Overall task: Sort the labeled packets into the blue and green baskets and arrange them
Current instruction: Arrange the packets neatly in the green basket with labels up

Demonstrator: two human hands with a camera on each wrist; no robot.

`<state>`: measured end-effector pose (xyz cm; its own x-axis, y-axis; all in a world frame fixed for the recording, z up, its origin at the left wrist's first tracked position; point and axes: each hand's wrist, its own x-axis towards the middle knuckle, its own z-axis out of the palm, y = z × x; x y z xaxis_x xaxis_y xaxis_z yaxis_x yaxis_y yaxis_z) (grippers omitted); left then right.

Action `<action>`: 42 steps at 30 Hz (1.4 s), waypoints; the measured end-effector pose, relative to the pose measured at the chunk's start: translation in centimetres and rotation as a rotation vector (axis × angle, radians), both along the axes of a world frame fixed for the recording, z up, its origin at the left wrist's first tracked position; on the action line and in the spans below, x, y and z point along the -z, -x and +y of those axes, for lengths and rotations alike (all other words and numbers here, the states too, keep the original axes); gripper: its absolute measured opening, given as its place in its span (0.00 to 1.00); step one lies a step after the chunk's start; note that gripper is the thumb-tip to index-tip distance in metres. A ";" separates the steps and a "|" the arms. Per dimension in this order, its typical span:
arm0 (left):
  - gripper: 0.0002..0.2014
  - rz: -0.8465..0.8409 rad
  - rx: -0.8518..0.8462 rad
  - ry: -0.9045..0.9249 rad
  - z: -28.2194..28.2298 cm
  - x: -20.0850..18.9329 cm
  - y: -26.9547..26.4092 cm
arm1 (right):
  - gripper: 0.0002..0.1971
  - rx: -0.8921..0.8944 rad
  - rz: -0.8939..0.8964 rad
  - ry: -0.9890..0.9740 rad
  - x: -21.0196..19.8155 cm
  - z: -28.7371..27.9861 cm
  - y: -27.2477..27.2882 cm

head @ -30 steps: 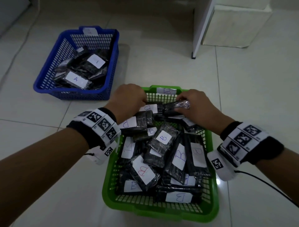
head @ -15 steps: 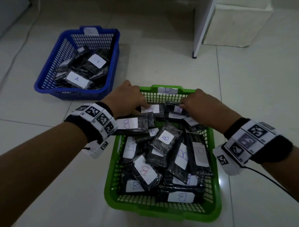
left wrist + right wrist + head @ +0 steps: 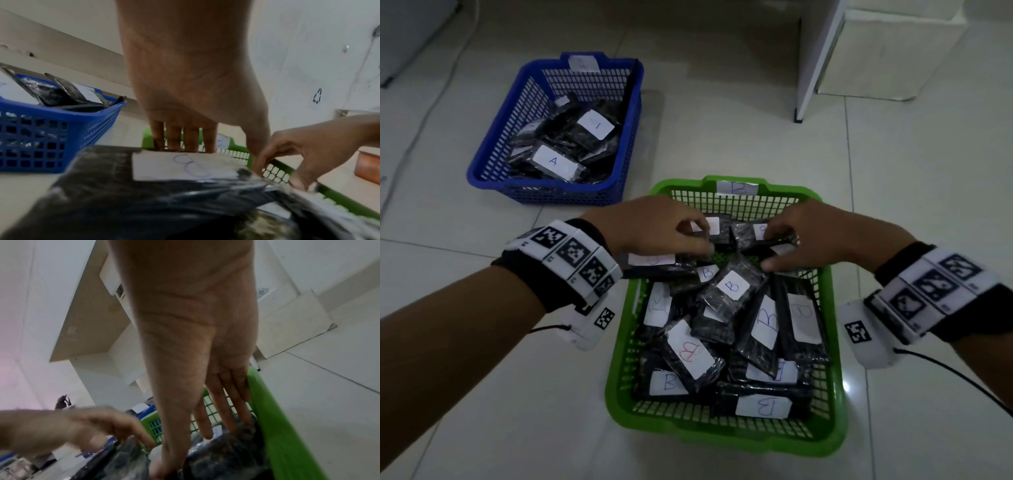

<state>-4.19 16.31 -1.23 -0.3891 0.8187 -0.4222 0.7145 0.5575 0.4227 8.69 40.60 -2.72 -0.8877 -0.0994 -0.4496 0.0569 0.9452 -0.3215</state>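
The green basket [image 3: 722,435] in front of me is full of black packets with white labels marked B. Both hands are at its far end. My left hand [image 3: 693,236] curls fingers and thumb round a B packet [image 3: 174,167] by the far left wall. My right hand [image 3: 770,248] pinches another packet [image 3: 750,233], fingers on top and thumb at its near edge. A B packet [image 3: 732,286] lies loose just below both hands. The blue basket [image 3: 486,171] sits apart at the upper left and holds packets marked A [image 3: 554,161].
A white cabinet panel [image 3: 818,68] and a pale box [image 3: 893,51] stand on the tiled floor beyond the green basket. A thin cable [image 3: 431,113] runs along the floor at the far left. Another cable [image 3: 962,380] trails from my right wrist.
My right hand lowered the packet it held a second ago to the far end of the green basket. Both hands then shifted slightly, and a small gap opened between the two far packets.
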 end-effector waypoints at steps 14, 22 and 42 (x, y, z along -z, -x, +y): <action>0.29 0.115 0.055 -0.002 -2.6 0.0 -2.2 | 0.22 -0.045 -0.100 0.098 -2.2 -1.0 -1.4; 0.27 0.307 0.047 -0.027 -2.7 1.2 -3.7 | 0.32 -0.128 -0.085 0.176 -2.1 -4.9 -1.7; 0.23 0.167 -0.020 -0.076 -3.0 1.1 -2.8 | 0.21 -0.236 -0.053 0.062 -0.4 -7.2 -1.4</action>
